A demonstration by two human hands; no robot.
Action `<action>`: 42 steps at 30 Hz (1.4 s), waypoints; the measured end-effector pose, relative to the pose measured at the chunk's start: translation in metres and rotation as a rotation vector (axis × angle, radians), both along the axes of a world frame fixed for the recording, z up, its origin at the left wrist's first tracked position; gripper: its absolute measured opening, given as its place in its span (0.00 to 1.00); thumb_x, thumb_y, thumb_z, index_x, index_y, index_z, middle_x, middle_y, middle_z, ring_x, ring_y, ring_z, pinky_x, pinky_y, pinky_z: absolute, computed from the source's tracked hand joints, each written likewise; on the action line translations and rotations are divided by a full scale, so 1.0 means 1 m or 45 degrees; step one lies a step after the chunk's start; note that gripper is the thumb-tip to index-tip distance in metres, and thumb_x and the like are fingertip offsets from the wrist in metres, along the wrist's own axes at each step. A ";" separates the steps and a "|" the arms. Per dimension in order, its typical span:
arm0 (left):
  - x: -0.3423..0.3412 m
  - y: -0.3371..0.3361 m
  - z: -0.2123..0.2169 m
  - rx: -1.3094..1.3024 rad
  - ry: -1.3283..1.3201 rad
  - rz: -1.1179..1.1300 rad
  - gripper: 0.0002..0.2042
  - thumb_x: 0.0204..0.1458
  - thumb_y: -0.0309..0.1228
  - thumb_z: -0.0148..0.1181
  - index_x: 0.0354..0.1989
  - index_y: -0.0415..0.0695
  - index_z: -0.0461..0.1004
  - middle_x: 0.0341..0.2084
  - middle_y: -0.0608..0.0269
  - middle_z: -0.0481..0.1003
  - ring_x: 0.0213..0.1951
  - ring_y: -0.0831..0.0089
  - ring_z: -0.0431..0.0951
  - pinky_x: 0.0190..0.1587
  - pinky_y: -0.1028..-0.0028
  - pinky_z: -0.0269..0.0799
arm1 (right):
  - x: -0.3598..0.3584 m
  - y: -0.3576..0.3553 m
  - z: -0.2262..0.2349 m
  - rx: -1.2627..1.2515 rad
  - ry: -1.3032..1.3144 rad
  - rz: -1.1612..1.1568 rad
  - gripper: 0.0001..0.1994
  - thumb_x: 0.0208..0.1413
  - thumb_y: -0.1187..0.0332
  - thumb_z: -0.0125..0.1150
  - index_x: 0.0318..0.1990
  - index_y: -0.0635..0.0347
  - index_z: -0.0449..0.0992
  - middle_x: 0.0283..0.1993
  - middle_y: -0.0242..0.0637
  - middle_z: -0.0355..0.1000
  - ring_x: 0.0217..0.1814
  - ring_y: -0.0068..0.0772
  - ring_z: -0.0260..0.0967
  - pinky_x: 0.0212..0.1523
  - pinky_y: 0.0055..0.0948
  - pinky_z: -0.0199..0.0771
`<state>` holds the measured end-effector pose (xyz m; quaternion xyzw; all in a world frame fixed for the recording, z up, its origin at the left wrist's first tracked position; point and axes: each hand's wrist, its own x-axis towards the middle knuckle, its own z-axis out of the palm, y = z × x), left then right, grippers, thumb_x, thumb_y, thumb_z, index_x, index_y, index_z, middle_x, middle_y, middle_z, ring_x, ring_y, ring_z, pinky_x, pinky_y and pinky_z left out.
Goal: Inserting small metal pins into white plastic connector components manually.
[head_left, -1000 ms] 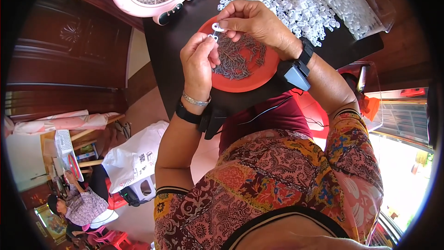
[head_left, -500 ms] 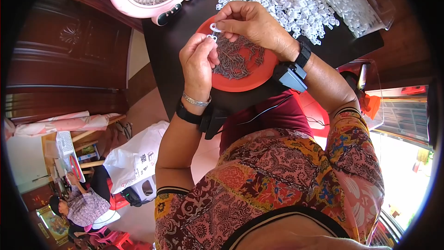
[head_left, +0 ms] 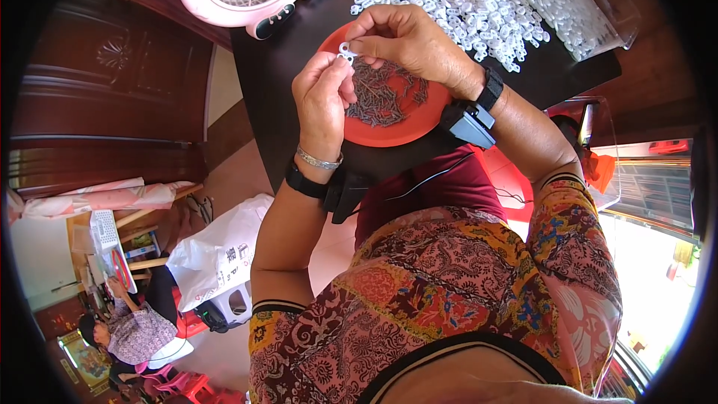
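Observation:
My left hand (head_left: 323,93) is closed in a pinch on a small white plastic piece (head_left: 344,57) with a round hole. Just above it, my right hand (head_left: 404,39) pinches another white plastic ring piece (head_left: 345,48), and the two pieces touch or overlap. Both hands are over the left part of a round red tray (head_left: 400,135). Many small dark grey screws (head_left: 379,101) lie in the tray. Whether a screw sits between the two white pieces is too small to tell.
A heap of small white plastic pieces (head_left: 486,19) covers the table's far right, beside a clear plastic bin (head_left: 613,30). A pink fan (head_left: 224,15) stands at the far left of the dark table (head_left: 269,90). Another person (head_left: 142,337) sits at the lower left near a white bag (head_left: 217,254).
The white piece in my right hand has come down slightly against the one in my left. Both hands stay over the tray.

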<state>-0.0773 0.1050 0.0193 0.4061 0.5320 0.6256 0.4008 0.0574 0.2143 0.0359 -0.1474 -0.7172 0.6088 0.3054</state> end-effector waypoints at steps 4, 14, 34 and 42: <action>0.001 -0.001 -0.001 0.014 0.004 0.010 0.10 0.56 0.31 0.48 0.25 0.40 0.69 0.17 0.69 0.67 0.17 0.81 0.66 0.21 0.83 0.57 | 0.000 -0.002 0.000 0.052 -0.041 0.020 0.06 0.55 0.73 0.60 0.37 0.66 0.75 0.30 0.29 0.72 0.29 0.15 0.67 0.33 0.16 0.70; 0.002 0.001 -0.001 -0.007 -0.102 0.012 0.10 0.57 0.33 0.47 0.33 0.38 0.70 0.18 0.66 0.69 0.18 0.79 0.68 0.22 0.82 0.60 | -0.002 -0.004 -0.004 0.261 -0.038 0.002 0.10 0.51 0.73 0.64 0.40 0.63 0.73 0.34 0.28 0.71 0.35 0.17 0.68 0.39 0.17 0.70; 0.002 0.003 -0.001 0.003 -0.258 0.067 0.12 0.54 0.34 0.49 0.28 0.36 0.73 0.14 0.64 0.70 0.15 0.77 0.70 0.19 0.82 0.63 | -0.003 -0.014 -0.005 1.073 -0.005 -0.196 0.13 0.46 0.70 0.65 0.39 0.63 0.75 0.33 0.41 0.74 0.35 0.41 0.74 0.36 0.30 0.73; 0.002 0.002 0.000 0.015 -0.173 0.039 0.12 0.53 0.33 0.49 0.26 0.37 0.73 0.14 0.64 0.69 0.15 0.78 0.68 0.18 0.82 0.60 | 0.001 -0.014 -0.003 0.996 -0.042 -0.146 0.10 0.49 0.69 0.64 0.38 0.61 0.75 0.28 0.39 0.74 0.31 0.39 0.74 0.33 0.28 0.73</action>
